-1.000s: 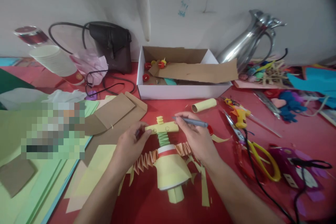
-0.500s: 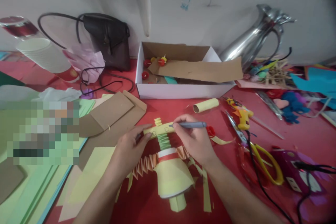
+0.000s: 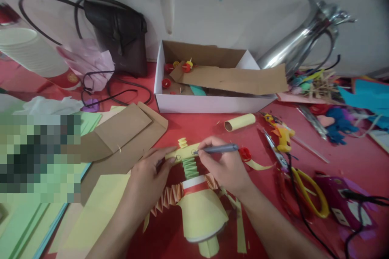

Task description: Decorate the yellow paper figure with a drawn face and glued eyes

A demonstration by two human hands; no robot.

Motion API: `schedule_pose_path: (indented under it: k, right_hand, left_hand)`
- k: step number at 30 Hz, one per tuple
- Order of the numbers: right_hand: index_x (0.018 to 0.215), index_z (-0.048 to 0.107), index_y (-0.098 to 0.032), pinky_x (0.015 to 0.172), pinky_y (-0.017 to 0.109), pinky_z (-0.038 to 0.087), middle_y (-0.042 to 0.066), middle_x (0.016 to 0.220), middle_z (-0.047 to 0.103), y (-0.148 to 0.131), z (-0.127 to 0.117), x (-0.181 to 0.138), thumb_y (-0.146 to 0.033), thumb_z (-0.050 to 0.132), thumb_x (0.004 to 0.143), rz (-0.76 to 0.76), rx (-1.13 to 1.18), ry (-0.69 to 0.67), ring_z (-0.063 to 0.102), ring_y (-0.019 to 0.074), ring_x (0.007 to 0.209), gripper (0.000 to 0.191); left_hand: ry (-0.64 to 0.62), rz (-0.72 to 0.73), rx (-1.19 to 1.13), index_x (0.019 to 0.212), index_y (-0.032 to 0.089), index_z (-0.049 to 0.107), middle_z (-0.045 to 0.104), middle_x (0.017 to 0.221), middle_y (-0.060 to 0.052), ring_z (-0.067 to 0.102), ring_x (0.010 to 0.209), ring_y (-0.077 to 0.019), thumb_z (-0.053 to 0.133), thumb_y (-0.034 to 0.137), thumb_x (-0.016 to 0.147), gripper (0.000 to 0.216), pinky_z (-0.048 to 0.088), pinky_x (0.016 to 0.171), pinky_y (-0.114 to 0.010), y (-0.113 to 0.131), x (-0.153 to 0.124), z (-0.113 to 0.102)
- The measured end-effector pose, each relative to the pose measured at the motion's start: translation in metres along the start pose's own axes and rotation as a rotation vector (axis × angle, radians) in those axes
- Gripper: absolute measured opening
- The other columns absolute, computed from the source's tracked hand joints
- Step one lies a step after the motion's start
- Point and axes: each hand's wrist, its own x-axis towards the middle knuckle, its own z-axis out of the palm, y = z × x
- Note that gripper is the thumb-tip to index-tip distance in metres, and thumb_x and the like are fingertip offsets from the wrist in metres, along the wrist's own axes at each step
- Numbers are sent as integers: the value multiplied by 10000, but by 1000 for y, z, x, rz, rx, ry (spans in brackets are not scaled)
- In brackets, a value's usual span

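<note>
- your left hand [image 3: 148,178] is at the left end of the yellow crosspiece [image 3: 186,152], thumb and fingers pinching that end.
- your right hand [image 3: 225,166] has thumb and fingertips pinched around a grey pen [image 3: 220,148], close to its tip.
- pen tip sits at the right of two small circles drawn on the crosspiece; cannot tell if it touches the paper.
- the paper figure [image 3: 200,212] lies in front of you, between your forearms, on the red table [image 3: 170,238].
- crosspiece tops the figure: a short yellow pleated strip [image 3: 182,143] stands above it, a green pleated neck [image 3: 190,168] below.
- neck meets a pale yellow flared body with a white and red band; an orange pleated arm [image 3: 168,198] runs out beneath your left hand.
- a loose yellow tube [image 3: 241,122] lies beyond your right hand, in front of the white box [image 3: 212,104].
- farther right: scissors [image 3: 276,151] and a yellow glue gun [image 3: 284,141], side by side.
- on your left: brown card [image 3: 123,127], and a dark bag [image 3: 121,44] behind it.
</note>
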Motion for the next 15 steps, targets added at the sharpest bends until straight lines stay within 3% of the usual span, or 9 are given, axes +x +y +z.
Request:
schedule_pose_path:
  k: [15]
  right_hand:
    - [809, 593, -219, 538, 220, 424, -31, 693, 620, 2, 2, -2, -203, 575, 856, 13, -76, 8, 547, 114, 601, 53]
  left_hand:
    - [4, 5, -14, 1150, 329, 701, 700, 1174, -3, 647, 1083, -217, 538, 418, 899, 313, 497, 964, -382, -3, 0, 2]
